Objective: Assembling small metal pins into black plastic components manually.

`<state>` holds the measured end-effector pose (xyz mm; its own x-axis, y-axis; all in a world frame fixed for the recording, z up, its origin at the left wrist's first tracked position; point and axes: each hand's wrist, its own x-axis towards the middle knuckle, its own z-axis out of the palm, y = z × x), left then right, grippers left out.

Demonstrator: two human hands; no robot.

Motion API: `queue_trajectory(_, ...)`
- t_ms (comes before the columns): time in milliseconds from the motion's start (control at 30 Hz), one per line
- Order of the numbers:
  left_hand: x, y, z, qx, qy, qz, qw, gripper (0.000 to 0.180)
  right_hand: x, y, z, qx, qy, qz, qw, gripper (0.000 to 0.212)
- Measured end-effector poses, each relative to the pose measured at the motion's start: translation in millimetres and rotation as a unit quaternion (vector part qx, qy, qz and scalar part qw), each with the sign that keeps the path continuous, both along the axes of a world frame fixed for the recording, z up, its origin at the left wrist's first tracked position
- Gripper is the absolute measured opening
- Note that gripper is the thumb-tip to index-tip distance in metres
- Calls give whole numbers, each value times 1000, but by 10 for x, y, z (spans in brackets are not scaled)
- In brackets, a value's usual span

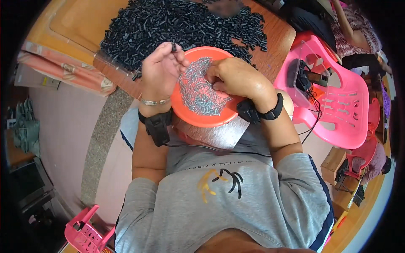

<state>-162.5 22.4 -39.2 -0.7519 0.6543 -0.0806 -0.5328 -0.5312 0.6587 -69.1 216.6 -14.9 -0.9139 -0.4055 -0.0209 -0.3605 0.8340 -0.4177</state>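
My left hand [160, 69] is raised at the left rim of an orange-red plastic bowl [181, 110], palm turned up. Between its thumb and fingertips is a small black cylindrical piece [174, 47]. Inside the bowl lies a heap of small silver screws [200, 90]. My right hand [238, 78] reaches over the bowl's right side, its fingers bent together down at the screws; whatever they pinch is hidden. Beyond the bowl, a large pile of similar black cylindrical pieces [168, 29] covers much of the wooden table [276, 31].
A pink plastic chair [346, 105] at the right holds a clear box [306, 69] with black devices and cables. Another pink chair [86, 232] stands at lower left. A person [356, 33] sits at upper right. A cable runs between my wrist-worn black devices.
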Motion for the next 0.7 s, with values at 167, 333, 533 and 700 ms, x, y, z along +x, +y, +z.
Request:
queue_trajectory(167, -109, -133, -10, 21, 11, 25, 999, 22, -11, -15, 25, -11, -5, -2, 1000, 14)
queue_trajectory(333, -30, -58, 62, 1, 36, 34, 999, 18, -64, 18, 0, -86, -8, 0, 996, 14)
queue_trajectory(533, 155, 95, 95, -50, 93, -18, 994, 17, -120, 79, -6, -217, 66, -77, 971, 17)
queue_trajectory(700, 225, 140, 125, -81, 124, -47, 988, 17, -113, 43, 69, -314, 65, -131, 938, 17)
